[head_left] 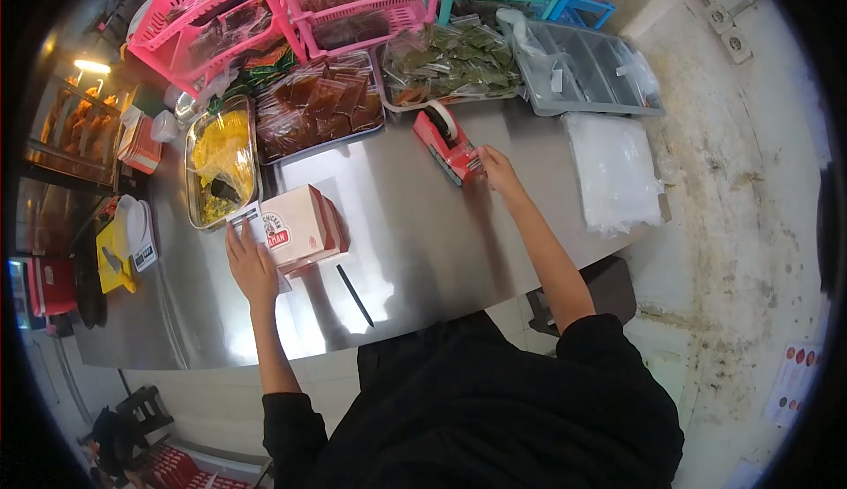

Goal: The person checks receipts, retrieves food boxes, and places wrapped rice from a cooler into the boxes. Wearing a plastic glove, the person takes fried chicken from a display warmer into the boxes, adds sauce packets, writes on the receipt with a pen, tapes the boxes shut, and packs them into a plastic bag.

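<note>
My left hand lies with its fingers stretched out over a white printed paper slip, against the side of a pale pink and red food box. The box is closed and has a round red logo. My right hand is at the front end of a red tape dispenser, fingers pinched at the tape's end; the tape itself is hard to make out. A black pen lies on the steel table, nearer to me than the box.
Along the back of the steel table stand a tray of yellow food, a tray of brown sauce bags, a tray of bagged leaves and a grey divided bin. Plastic bags lie at right; a knife at left.
</note>
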`<state>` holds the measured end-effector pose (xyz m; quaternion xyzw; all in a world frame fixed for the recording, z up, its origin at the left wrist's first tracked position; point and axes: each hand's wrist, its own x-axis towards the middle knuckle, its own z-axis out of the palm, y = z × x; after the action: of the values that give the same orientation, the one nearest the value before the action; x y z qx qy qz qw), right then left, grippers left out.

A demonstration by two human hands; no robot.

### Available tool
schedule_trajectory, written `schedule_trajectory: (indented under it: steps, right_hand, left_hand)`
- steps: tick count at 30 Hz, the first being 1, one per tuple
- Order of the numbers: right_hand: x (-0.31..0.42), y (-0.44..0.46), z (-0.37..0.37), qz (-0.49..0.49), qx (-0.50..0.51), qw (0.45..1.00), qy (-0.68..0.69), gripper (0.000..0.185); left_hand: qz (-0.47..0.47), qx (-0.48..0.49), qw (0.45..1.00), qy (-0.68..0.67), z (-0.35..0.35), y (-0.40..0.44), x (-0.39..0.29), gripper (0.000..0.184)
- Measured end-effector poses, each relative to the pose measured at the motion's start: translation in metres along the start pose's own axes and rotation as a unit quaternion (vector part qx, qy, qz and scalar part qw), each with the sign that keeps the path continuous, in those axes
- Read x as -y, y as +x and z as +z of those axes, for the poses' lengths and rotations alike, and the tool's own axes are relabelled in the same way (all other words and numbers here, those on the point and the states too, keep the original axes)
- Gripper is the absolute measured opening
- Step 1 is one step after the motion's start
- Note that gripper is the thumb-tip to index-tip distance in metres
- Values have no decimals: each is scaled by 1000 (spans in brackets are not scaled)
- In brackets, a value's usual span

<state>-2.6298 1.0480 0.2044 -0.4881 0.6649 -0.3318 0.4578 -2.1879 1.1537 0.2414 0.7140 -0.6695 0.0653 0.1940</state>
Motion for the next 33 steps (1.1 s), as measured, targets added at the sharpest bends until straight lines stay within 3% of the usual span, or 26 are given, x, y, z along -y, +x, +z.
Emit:
schedule_trajectory:
  steps: [1, 2, 4, 5, 7, 8, 10, 12, 14, 16, 18, 19, 21, 24, 25, 26, 28, 29, 30, 32, 33]
  right_hand:
    - [10, -9, 0, 127, 23, 984, 120, 21]
    - [-1, -8, 2, 127, 27, 984, 120, 21]
    - [-34, -5, 6, 85, 56, 925, 365, 15]
    - [-37, -14, 8, 87, 61, 924, 366, 15]
    - [-40, -33, 12, -13, 71, 855, 514, 9]
    - [-45, -37, 15, -11, 77, 855, 513, 9]
    - [-66, -30, 27, -85, -79, 949, 293, 7]
    - [-101, -7, 30, -146, -179, 973, 20, 9]
    - [-89, -15, 44, -96, -231, 962, 111, 10]
    - [-56, -36, 64, 28, -284, 952, 112, 11]
    - [21, -67, 111, -149, -195, 968, 54, 12]
    - [61, -71, 131, -189, -57, 978, 63, 12]
    - [123, -52, 173, -253, 185, 949, 31, 13]
    - [195, -4, 248, -323, 421, 845, -59, 23]
    - [208, 12, 272, -355, 478, 798, -95, 30]
    - [212, 28, 294, -358, 482, 794, -96, 30]
    - [207, 58, 333, -365, 631, 638, -248, 37]
    - [209, 65, 344, -261, 684, 585, -349, 45]
    - [205, 67, 347, -259, 685, 585, -348, 45]
    - [194, 74, 341, 57, 695, 617, -365, 51]
    - [180, 86, 341, 96, 729, 584, -345, 53]
  left_hand:
    - [1, 0, 1000, -3, 0, 0, 0, 49]
    - [1, -1, 1000, -6, -1, 1, 0, 49]
    - [-1, -3, 1000, -6, -1, 1, -1, 49]
    - [1, -3, 1000, -10, -1, 1, -1, 50]
    - [-4, -2, 1000, -7, -3, 2, -3, 50]
    - [-9, 0, 1000, -8, -2, 1, -3, 50]
    - [-16, -6, 1000, -7, 1, 3, 0, 50]
    - [-13, 0, 1000, -16, 4, -2, 5, 49]
    - [-23, 10, 1000, -18, 1, 0, 4, 49]
    - [-43, 10, 999, -31, -2, 2, 0, 50]
    - [-53, 9, 998, -45, -2, 3, 0, 51]
    - [-59, 5, 997, -52, -4, 4, -2, 51]
    - [-60, 7, 997, -50, -6, 3, -3, 51]
    - [-61, 11, 996, -64, -9, 2, -1, 51]
    - [-62, 12, 996, -67, -11, 3, -1, 51]
    - [-66, 10, 996, -65, -13, 3, 0, 51]
    - [-64, 22, 994, -88, -13, 4, 1, 52]
    - [-67, 23, 994, -84, -12, 4, 1, 52]
    - [-69, 25, 994, -86, -11, 3, 1, 52]
    - [-76, 19, 992, -95, -11, 4, 1, 53]
    - [-80, 19, 992, -96, -12, 5, -1, 52]
